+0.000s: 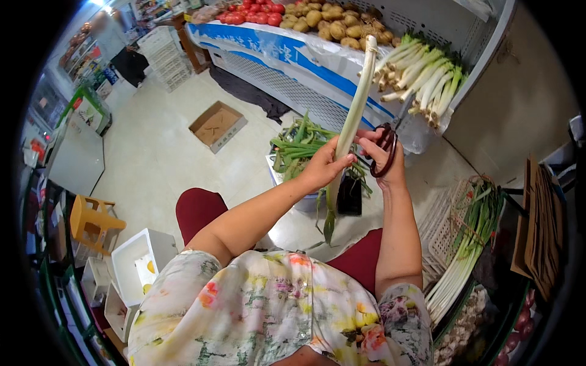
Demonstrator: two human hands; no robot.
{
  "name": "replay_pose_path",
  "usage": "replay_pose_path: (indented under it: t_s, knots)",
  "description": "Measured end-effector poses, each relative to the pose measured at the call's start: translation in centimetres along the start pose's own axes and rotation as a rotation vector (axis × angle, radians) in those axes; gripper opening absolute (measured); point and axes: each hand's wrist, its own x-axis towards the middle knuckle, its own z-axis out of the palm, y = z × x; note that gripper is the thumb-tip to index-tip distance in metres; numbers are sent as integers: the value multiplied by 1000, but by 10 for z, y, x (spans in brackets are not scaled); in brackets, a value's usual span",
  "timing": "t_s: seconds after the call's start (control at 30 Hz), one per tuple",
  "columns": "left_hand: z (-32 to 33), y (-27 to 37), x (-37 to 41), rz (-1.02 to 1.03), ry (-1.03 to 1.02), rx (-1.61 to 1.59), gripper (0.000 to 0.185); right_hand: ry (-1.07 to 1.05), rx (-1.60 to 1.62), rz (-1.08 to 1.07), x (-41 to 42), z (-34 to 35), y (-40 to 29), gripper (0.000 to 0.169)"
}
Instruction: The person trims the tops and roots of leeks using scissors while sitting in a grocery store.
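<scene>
My left hand [326,164] grips a long leek-like green onion [358,100] around its lower part, its white root end pointing up and away. Scissors [387,129] with dark red handles are held in my right hand [385,158], close beside the stalk; their blades point away toward the display. Below both hands, green onion leaves [297,148] heap over a container on the floor, which they partly hide. Ahead to the right, a pile of cut green onions [423,75] lies on the display shelf. A tied bunch of long green onions [468,247] rests to my right.
Potatoes [339,28] and tomatoes [257,13] fill the display ahead. A shallow cardboard box [229,139] is on the floor. At left are a yellow stool [94,220] and white foam box [128,265]. Garlic [462,325] and folded cardboard [542,228] stand right. A person [114,43] is far left.
</scene>
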Motion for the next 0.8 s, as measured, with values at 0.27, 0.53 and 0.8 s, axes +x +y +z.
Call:
replay_pose_path:
  t_s: [0.27, 0.53, 0.8]
  knots:
    - [-16, 24, -23, -5, -22, 204, 34, -115, -253, -124, -14, 36, -7, 28]
    - [-24, 26, -46, 212, -100, 585, 46, -21, -220, -89, -30, 51, 10, 28]
    - [-42, 104, -49, 108, 242, 492, 29, -16, -48, -72, -21, 24, 0, 22]
